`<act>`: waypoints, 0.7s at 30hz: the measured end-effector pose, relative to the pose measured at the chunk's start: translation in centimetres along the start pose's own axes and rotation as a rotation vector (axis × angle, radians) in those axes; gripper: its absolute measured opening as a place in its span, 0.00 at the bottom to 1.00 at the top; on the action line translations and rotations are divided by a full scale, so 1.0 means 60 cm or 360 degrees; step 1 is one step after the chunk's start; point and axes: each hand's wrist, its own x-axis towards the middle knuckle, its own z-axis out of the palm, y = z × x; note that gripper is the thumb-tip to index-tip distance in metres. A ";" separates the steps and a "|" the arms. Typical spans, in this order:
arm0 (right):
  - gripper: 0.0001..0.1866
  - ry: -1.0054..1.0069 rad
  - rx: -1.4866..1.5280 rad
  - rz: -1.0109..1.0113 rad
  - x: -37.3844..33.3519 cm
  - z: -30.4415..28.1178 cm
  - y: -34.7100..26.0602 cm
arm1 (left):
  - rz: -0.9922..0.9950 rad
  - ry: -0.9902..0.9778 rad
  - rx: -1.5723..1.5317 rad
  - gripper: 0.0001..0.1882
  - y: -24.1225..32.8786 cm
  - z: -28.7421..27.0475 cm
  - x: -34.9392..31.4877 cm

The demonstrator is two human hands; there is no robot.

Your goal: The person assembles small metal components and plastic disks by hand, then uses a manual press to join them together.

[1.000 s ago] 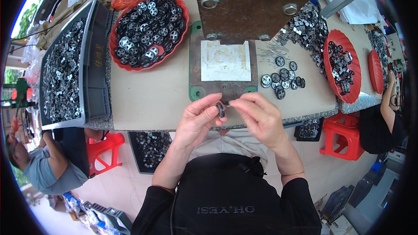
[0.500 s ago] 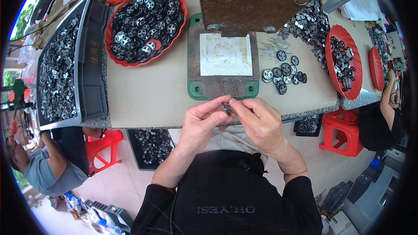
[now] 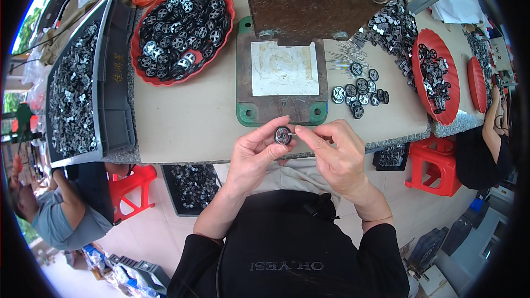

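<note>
Between the thumb and fingers of my left hand (image 3: 255, 152) is a small black toy wheel (image 3: 282, 136) with silver spokes, its face turned up toward me. My right hand (image 3: 334, 152) pinches a thin metal axle (image 3: 293, 134) whose end reaches the wheel; whether it sits in the hub I cannot tell. Both hands are above the table's front edge, just below the press base (image 3: 281, 107). Loose wheels (image 3: 361, 86) lie right of that base, with a bunch of thin metal rods (image 3: 346, 59) behind them.
A red scalloped tray (image 3: 227, 1) heaped with wheels is on the left, beside a grey bin (image 3: 118, 124) of small dark parts. Overhead hangs a rusty press block (image 3: 326, 0). Another red tray (image 3: 450, 96) stands right, near piled parts (image 3: 392, 25). People sit at both sides.
The wheel has turned from edge-on to face-up in my left hand. My right hand has shifted slightly right, so more of the axle shows.
</note>
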 end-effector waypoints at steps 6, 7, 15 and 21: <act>0.24 -0.0034 0.0011 -0.0013 -0.001 0.001 0.001 | 0.0039 0.0035 0.0161 0.25 0.000 0.007 0.000; 0.24 -0.0035 0.0011 -0.0015 -0.001 0.000 0.001 | 0.0053 0.0056 0.0224 0.25 0.001 0.010 0.001; 0.20 -0.0205 -0.0082 -0.0069 0.000 -0.006 -0.002 | 0.0434 0.0066 0.1131 0.26 0.014 0.023 0.001; 0.15 -0.0212 0.0340 0.0259 -0.002 0.004 0.004 | 0.0843 0.0002 0.1568 0.25 0.015 0.021 0.012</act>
